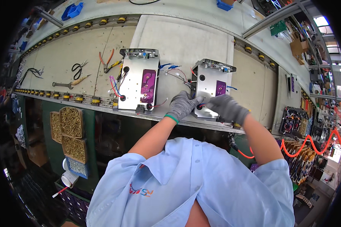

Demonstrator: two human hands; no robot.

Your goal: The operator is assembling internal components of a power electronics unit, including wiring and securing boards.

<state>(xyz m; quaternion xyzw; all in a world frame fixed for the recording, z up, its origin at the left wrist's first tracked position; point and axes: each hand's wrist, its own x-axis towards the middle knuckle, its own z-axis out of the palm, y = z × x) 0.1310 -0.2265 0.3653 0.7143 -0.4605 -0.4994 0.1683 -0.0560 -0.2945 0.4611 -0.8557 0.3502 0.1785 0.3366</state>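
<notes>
Two silver metal chassis units with purple circuit boards stand side by side on the bench. My left hand [183, 105], in a grey glove, grips the near left side of the right chassis [208, 85], its thumb over the top face. From the right, my gloved right hand [228, 108] reaches over the same unit's near end, fingers pinched together beside a black grommet [199, 107]. A short red and blue wire [203, 104] shows at these fingertips; its end is hidden. The left chassis [134, 83] stands untouched, with loose wires [114, 86] at its side.
Orange-handled pliers [106, 60], black scissors [78, 68] and a wrench [63, 84] lie on the left. Roller tracks [79, 100] edge the bench. Trays of brass fasteners [72, 123] hang below. A coiled orange hose [310, 140] stretches across the right.
</notes>
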